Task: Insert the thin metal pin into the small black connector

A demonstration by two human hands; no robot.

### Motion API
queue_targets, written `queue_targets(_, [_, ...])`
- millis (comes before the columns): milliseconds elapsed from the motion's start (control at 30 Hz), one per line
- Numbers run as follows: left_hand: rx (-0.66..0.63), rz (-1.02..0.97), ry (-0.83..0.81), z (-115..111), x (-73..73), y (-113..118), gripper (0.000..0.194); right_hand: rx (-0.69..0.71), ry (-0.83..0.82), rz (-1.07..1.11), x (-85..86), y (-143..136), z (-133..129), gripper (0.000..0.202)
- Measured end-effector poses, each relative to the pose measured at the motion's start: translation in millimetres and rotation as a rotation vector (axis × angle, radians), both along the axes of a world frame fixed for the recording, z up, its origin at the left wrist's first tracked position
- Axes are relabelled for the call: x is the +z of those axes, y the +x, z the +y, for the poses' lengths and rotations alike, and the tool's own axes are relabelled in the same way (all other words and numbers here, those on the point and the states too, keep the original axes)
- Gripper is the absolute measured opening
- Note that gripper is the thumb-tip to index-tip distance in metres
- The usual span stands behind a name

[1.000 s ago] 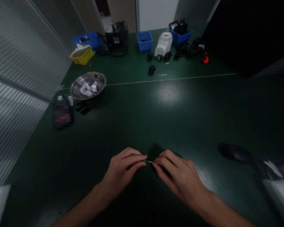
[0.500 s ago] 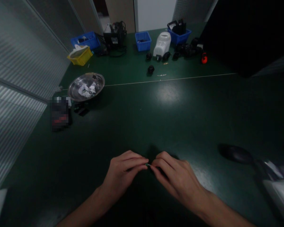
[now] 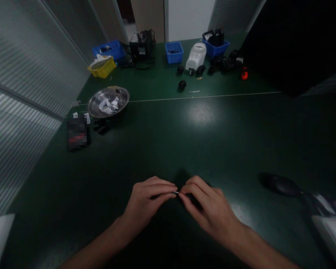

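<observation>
Pinching a thin pale piece (image 3: 176, 192) from both sides | left hand (image 3: 147, 196), right hand (image 3: 212, 205), fingertips nearly meeting | toward the near edge of the table (image 3: 168, 153) | delicate handling seemingly underway; next move called for steadiness

On my green table (image 3: 168, 149) lie a metal bowl (image 3: 95, 104) of white scraps, a yellow bin (image 3: 105, 71), blue bins (image 3: 174, 56), a black machine (image 3: 140, 48), a white plastic cover (image 3: 196, 56) and a red-orange object (image 3: 244, 74).
</observation>
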State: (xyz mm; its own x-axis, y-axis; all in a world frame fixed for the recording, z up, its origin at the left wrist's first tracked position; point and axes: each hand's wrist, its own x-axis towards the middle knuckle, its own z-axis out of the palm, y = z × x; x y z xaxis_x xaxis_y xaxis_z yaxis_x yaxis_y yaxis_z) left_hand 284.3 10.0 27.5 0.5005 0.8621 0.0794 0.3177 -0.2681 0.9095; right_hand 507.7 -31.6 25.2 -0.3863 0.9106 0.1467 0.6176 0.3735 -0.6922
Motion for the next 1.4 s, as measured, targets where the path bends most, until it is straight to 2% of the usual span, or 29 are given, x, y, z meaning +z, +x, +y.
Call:
queue_targets(100, [0.015, 0.001, 0.009, 0.3, 3.3, -3.1, 0.022, -0.003, 0.021, -0.033, -1.8, 0.7, -0.1, 0.014])
queue_targets(267, [0.084, 0.121, -0.017, 7.5, 8.6, -4.3, 0.027, 0.017, 0.056, -0.087, -1.4, -0.1, -1.7, 0.016])
queue_targets(367, [0.098, 0.152, -0.013, 16.4, 6.4, 1.7, 0.02, 0.023, 0.078, -0.086, 0.0, -1.0, -1.6, 0.017])
queue_targets(500, [0.09, 0.234, 0.12, 24.1, 0.7, 10.7, 0.011, 0.028, 0.109, -0.077, 2.1, -1.0, -1.7, 0.018])
queue_targets(667, [0.163, 0.213, 0.25, 12.4, -0.7, 6.6, 0.028, 0.012, 0.213, -0.088, 6.4, 3.5, -6.3, 0.019])
queue_targets(733, [0.13, 0.201, 0.322, 5.2, 1.0, 3.8, 0.031, 0.029, 0.277, -0.101, 8.7, 5.3, -8.2, 0.016])
queue_targets(800, [0.044, 0.235, 0.383, 0.8, 3.0, 2.7, 0.032, 0.057, 0.318, -0.101, 10.4, 6.1, -8.9, 0.012])
queue_targets(967, [-0.094, 0.346, 0.428, 3.3, 2.6, 3.1, 0.028, 0.052, 0.316, -0.109, 10.1, 5.0, -5.8, 0.009])
queue_targets(1133, [-0.086, 0.332, 0.49, 3.3, -2.1, 2.4, 0.029, 0.068, 0.305, -0.1, 8.6, 4.9, -4.7, 0.009])
queue_targets(1400, [-0.13, 0.37, 0.469, -0.2, -2.2, -5.2, 0.036, 0.098, 0.283, -0.173, 8.7, 4.8, -10.5, 0.014])
